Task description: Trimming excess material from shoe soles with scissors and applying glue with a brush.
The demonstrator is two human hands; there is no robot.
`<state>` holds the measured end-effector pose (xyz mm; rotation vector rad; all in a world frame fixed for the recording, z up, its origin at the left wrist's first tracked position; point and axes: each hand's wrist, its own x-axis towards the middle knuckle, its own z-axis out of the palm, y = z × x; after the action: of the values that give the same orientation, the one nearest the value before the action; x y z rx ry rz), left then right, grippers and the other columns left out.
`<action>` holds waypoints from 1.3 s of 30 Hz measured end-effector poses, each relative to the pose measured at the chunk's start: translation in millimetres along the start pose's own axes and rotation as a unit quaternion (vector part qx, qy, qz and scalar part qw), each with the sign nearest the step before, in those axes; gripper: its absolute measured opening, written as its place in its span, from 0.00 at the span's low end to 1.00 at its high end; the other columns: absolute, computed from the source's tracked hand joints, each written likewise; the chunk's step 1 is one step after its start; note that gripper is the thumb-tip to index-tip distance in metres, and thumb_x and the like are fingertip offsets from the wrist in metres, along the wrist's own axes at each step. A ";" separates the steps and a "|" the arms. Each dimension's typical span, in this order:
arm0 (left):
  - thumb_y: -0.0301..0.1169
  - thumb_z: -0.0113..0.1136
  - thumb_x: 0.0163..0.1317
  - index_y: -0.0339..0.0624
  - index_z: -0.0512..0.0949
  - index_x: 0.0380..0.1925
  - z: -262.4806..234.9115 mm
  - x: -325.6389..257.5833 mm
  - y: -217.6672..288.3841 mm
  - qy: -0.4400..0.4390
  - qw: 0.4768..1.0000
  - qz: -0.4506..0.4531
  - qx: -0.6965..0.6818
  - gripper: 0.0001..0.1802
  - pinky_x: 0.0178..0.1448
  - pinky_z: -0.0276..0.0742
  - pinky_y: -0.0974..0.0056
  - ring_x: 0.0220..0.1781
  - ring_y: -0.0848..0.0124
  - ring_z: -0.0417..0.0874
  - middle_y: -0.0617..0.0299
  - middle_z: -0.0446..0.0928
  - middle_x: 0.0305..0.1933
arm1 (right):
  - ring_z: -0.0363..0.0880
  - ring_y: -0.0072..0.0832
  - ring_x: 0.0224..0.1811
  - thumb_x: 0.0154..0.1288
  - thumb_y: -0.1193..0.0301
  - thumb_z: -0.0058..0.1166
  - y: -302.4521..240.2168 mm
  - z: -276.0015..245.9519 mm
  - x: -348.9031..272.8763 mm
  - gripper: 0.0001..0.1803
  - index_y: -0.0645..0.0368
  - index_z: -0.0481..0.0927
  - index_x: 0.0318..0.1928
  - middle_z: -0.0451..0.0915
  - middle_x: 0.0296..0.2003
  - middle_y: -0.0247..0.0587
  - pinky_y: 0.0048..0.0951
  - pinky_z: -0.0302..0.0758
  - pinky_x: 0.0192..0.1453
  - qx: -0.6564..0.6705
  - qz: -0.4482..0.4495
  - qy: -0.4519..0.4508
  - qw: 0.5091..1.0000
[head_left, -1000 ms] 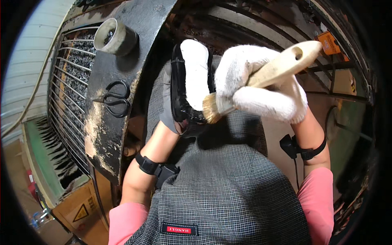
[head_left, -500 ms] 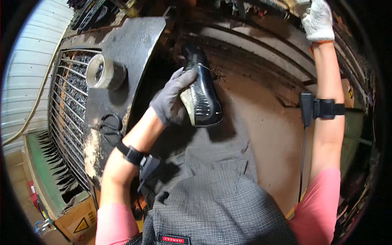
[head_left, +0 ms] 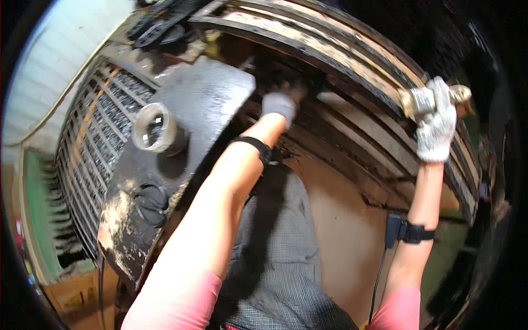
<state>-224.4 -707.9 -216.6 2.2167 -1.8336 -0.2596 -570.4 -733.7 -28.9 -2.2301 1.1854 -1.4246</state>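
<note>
Nearest the camera: a grey checked garment (head_left: 275,264) and pink sleeves (head_left: 176,302) are seen at the lower edge, both forearms being raised away from the body.
Wrist bands: a black strap (head_left: 258,149) is worn on the left wrist and a black strap with a small box (head_left: 404,231) on the right forearm; a thin cable is seen hanging from the latter.
Left side panel: a dark, paint-flaked metal plate (head_left: 209,104) is seen beside the left arm, with a roll of tape (head_left: 154,127) and a pair of black scissors (head_left: 149,201) lying on it; a wire grille (head_left: 93,143) lies beyond its edge.
Left hand (head_left: 279,103): gloved in grey, it is pushed into a dark recess under the curved slats (head_left: 352,104); whether its fingers are closed cannot be told, and nothing is seen in them.
Right hand (head_left: 437,126): gloved in white, its fingers are wrapped firmly round the brush (head_left: 421,100) at the metal ferrule, the brush being held against the outer slat at the far right.
Technique: it is judged that the brush should be kept flat to the slat and drawn along its length, while the left hand is kept braced and out of the stroke path.
</note>
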 end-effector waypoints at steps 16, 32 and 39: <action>0.47 0.50 0.81 0.41 0.81 0.61 -127.8 -463.4 -123.6 -0.066 0.714 -0.413 -0.561 0.24 0.49 0.77 0.74 0.41 0.82 0.79 0.66 0.86 0.47 | 0.67 0.04 0.29 0.82 0.60 0.52 -31.8 18.4 5.9 0.22 0.56 0.78 0.68 0.81 0.41 0.20 0.08 0.60 0.30 0.224 0.155 0.042 0.961; 0.44 0.50 0.79 0.44 0.71 0.72 49.0 -604.9 -251.9 -0.007 0.806 -0.297 -0.512 0.27 0.57 0.79 0.61 0.47 0.63 0.83 0.61 0.84 0.50 | 0.81 0.41 0.41 0.57 0.78 0.60 -315.5 283.6 -41.3 0.21 0.53 0.85 0.53 0.84 0.37 0.39 0.38 0.77 0.48 0.019 -0.470 -0.207 0.858; 0.44 0.50 0.79 0.44 0.71 0.71 15.5 -596.2 -295.3 -0.068 0.795 -0.310 -0.518 0.27 0.57 0.79 0.60 0.47 0.62 0.83 0.60 0.84 0.50 | 0.84 0.39 0.42 0.59 0.87 0.57 -307.5 238.0 -79.3 0.18 0.62 0.87 0.49 0.86 0.39 0.48 0.33 0.79 0.51 0.188 -0.280 -0.177 0.924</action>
<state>-66.4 -72.5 -335.2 1.8231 -0.5679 -1.2195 -230.9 -528.3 -19.6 -2.4816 0.1345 -1.1957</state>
